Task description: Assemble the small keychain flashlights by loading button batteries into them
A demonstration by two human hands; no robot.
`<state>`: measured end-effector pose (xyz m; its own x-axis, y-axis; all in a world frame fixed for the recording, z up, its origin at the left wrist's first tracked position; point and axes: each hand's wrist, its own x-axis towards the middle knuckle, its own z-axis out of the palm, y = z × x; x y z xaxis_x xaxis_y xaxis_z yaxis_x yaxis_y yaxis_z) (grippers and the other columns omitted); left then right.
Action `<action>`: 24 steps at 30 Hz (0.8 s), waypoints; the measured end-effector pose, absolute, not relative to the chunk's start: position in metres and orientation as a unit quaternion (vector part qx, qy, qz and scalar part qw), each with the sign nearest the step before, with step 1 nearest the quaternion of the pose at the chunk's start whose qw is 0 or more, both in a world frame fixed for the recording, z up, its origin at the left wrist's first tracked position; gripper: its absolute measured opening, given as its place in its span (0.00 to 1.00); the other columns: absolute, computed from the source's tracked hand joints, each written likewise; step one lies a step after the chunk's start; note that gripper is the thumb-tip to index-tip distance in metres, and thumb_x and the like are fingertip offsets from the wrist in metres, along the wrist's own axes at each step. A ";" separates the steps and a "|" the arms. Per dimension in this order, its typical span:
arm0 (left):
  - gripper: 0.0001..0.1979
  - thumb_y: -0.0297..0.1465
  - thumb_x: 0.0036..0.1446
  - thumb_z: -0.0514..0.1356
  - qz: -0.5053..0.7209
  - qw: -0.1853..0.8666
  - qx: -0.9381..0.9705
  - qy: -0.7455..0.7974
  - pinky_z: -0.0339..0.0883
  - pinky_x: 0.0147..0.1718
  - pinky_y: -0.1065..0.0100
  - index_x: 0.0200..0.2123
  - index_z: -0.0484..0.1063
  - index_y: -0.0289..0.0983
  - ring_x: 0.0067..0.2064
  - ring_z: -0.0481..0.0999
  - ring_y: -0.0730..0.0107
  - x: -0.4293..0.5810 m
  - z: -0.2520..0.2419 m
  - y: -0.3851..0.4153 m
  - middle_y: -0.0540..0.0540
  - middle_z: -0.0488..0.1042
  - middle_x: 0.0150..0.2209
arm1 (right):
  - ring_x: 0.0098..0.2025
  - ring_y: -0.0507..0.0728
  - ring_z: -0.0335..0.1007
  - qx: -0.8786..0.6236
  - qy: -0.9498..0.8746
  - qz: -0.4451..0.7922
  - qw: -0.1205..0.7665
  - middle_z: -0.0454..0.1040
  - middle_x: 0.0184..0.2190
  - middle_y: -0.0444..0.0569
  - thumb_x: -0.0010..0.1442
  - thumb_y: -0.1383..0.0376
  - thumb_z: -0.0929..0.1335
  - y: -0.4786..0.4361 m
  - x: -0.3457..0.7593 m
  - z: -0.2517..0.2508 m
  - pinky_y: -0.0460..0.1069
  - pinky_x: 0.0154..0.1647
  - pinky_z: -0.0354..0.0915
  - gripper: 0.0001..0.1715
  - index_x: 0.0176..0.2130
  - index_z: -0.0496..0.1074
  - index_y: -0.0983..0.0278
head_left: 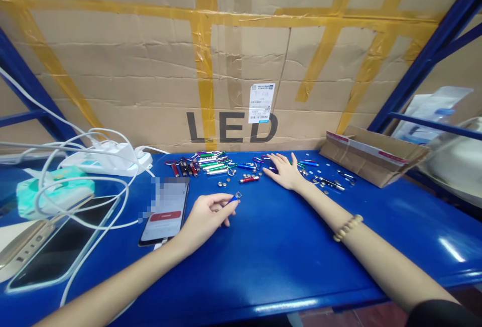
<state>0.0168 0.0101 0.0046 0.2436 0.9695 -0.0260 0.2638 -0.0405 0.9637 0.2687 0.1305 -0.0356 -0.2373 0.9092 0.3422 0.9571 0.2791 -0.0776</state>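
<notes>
Glossy blue tabletop fills lower frame. Mid-left: white power strip, mint-green packet just below it. Lower left: dark-screened phone. Left of centre: lit phone. Centre: heap of small metal tubes, mixed colours; red tube lies apart, lower right of heap. Small silver discs scattered nearby. Mid-right: open cardboard box, dark-and-silver tube near it.

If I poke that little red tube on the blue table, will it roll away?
It would probably roll: the red tube looks round and lies on its side on a smooth blue tabletop. It may feel slippery, since its surface looks shiny. Being small and slim, it is likely light, though its inside is hidden.
</notes>
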 end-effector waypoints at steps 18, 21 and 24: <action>0.16 0.39 0.50 0.59 0.358 0.484 0.629 0.492 0.61 0.19 0.73 0.36 0.75 0.32 0.21 0.69 0.75 0.015 0.002 0.011 0.47 0.73 0.25 | 0.54 0.65 0.59 -0.567 -0.790 -0.130 0.196 0.68 0.50 0.57 0.59 0.55 0.59 0.121 0.256 -0.036 0.67 0.59 0.38 0.25 0.50 0.69 0.65; 0.16 0.39 0.50 0.59 0.360 0.480 0.633 0.489 0.61 0.19 0.73 0.36 0.75 0.32 0.20 0.68 0.76 0.015 0.001 0.012 0.47 0.73 0.25 | 0.54 0.64 0.59 -0.574 -0.784 -0.127 0.199 0.69 0.48 0.56 0.59 0.55 0.61 0.120 0.256 -0.035 0.66 0.59 0.38 0.22 0.46 0.71 0.64; 0.17 0.40 0.50 0.59 0.360 0.480 0.634 0.487 0.61 0.19 0.74 0.36 0.75 0.32 0.21 0.69 0.76 0.014 0.001 0.013 0.47 0.73 0.25 | 0.51 0.63 0.61 -0.580 -0.777 -0.122 0.209 0.70 0.44 0.54 0.57 0.56 0.62 0.118 0.256 -0.032 0.65 0.60 0.39 0.17 0.40 0.73 0.64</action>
